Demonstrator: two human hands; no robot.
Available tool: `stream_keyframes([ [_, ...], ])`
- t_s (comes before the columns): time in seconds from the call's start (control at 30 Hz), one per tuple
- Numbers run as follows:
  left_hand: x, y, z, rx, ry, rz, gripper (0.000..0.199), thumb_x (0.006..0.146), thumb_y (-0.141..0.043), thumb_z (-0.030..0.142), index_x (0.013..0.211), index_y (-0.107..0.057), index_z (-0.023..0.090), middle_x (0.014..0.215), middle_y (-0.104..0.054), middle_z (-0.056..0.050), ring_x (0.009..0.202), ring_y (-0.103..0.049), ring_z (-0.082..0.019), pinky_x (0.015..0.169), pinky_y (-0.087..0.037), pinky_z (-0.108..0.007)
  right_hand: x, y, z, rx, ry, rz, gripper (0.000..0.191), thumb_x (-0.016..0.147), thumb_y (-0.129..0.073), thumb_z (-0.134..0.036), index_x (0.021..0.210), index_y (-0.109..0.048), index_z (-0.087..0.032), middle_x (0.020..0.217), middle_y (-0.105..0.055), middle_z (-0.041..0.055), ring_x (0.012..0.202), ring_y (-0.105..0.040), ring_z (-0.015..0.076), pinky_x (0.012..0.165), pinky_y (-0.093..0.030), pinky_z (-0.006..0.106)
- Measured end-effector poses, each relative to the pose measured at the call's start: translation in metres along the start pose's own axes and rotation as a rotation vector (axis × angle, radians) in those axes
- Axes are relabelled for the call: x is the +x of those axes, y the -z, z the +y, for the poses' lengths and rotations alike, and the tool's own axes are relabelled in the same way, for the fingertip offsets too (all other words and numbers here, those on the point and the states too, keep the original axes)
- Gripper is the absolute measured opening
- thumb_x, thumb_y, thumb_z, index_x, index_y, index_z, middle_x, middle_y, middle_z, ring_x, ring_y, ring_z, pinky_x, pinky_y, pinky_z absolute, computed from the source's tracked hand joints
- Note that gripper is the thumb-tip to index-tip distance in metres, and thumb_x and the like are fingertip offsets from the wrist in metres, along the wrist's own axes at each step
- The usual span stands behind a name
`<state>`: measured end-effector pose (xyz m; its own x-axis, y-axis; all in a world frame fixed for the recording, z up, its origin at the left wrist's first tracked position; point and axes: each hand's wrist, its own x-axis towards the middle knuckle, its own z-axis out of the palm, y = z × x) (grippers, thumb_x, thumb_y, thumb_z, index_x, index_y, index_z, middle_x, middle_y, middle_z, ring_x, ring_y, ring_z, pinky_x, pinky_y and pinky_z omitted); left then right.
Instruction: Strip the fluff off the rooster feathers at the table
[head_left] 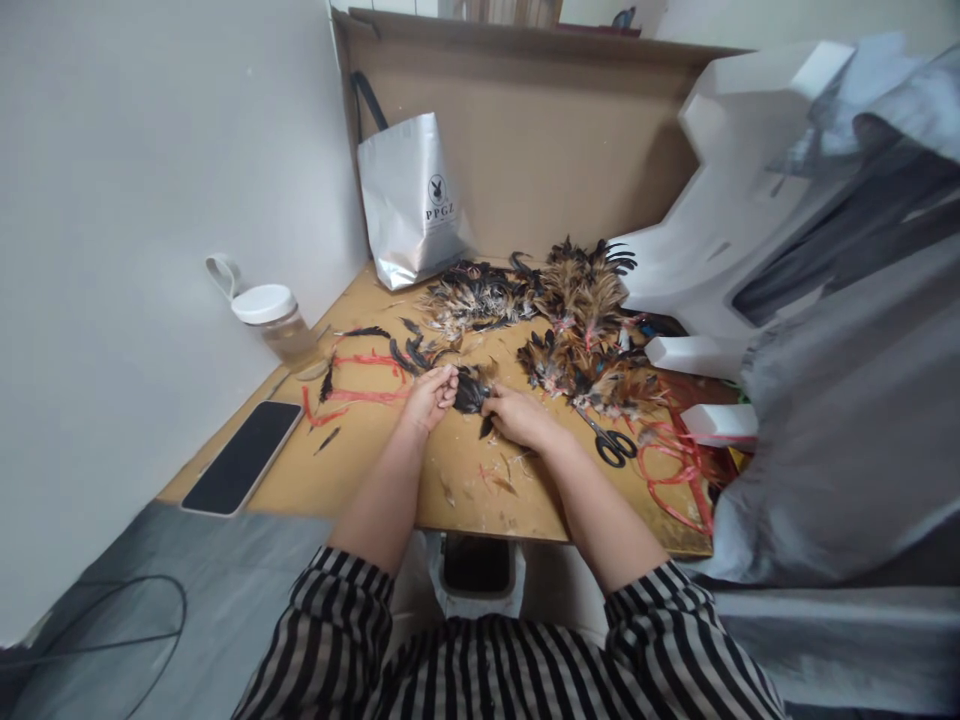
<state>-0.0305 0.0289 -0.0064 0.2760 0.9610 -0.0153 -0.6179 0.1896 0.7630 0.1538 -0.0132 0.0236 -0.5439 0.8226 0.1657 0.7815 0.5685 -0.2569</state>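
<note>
A bunch of dark feathers (471,388) lies between my two hands, low over the tabletop. On its left side my left hand (433,397) is closed, fingertips pinched together at the edge of the bunch; what they pinch is too small to make out. My right hand (517,415) grips the bunch from the right, its fingers partly hidden by the feathers. Loose black feathers (411,352) lie just beyond my left hand. Strips of red plastic string (367,396) stretch across the table to its left.
Feather piles (585,285) cover the back, with brown bundles (592,375) nearer. Black-handled scissors (615,447) and tangled red string (679,470) lie right. A phone (244,457), a lidded jar (276,325) and a silver bag (409,205) stand left. A bin (478,570) sits below the edge.
</note>
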Motion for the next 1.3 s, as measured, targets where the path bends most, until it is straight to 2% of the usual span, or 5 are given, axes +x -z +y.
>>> stream_keyframes([
  [0.2, 0.0, 0.001, -0.001, -0.013, -0.004, 0.005, 0.021, 0.066, -0.064, 0.027, 0.076, -0.056, 0.011, 0.057, -0.048, 0.001, 0.039, -0.036, -0.001, 0.032, -0.017, -0.013, 0.014, 0.007, -0.004, 0.24, -0.091, 0.123, 0.011, 0.071, -0.05, -0.017, 0.066, -0.059, -0.015, 0.075, -0.056, 0.0036, 0.068, -0.049, 0.0111, 0.064, -0.034, 0.022],
  [0.37, 0.0, -0.002, 0.0, 0.006, -0.016, 0.036, 0.021, 0.063, -0.066, 0.025, 0.077, -0.058, 0.011, 0.063, -0.052, 0.0, 0.042, -0.039, -0.001, 0.033, -0.019, -0.013, 0.03, 0.017, -0.003, 0.851, -0.331, 0.326, 0.014, 0.066, -0.056, -0.027, 0.065, -0.057, -0.013, 0.057, -0.053, -0.0013, 0.05, -0.043, 0.0078, 0.051, -0.033, 0.021],
  [0.57, -0.002, -0.01, -0.002, 0.152, -0.016, 0.013, 0.028, 0.061, -0.067, 0.027, 0.084, -0.061, 0.011, 0.07, -0.057, -0.003, 0.045, -0.04, -0.002, 0.035, -0.021, -0.014, 0.041, 0.0, -0.005, 1.444, -0.517, 0.376, 0.028, 0.053, -0.066, -0.037, 0.067, -0.055, -0.015, 0.039, -0.038, -0.0082, 0.035, -0.026, 0.0037, 0.036, -0.015, 0.017],
  [1.0, -0.004, -0.017, -0.012, 0.448, -0.041, -0.022, 0.04, 0.056, -0.07, 0.027, 0.092, -0.059, 0.013, 0.064, -0.057, 0.0, 0.04, -0.04, -0.002, 0.036, -0.023, -0.016, 0.038, -0.012, -0.002, 1.876, -0.484, 0.305, 0.024, 0.053, -0.071, -0.025, 0.064, -0.052, -0.015, 0.055, -0.049, -0.0046, 0.037, -0.024, 0.0006, 0.032, -0.012, 0.015],
  [1.3, -0.003, -0.017, -0.015, 0.501, -0.044, 0.077, 0.028, 0.058, -0.069, 0.032, 0.074, -0.057, 0.013, 0.044, -0.047, 0.005, 0.035, -0.036, -0.003, 0.036, -0.024, -0.016, 0.036, -0.01, -0.004, 1.899, -0.487, 0.294, 0.027, 0.052, -0.071, -0.025, 0.068, -0.052, -0.015, 0.062, -0.054, -0.0034, 0.037, -0.028, 0.0001, 0.032, -0.014, 0.014],
])
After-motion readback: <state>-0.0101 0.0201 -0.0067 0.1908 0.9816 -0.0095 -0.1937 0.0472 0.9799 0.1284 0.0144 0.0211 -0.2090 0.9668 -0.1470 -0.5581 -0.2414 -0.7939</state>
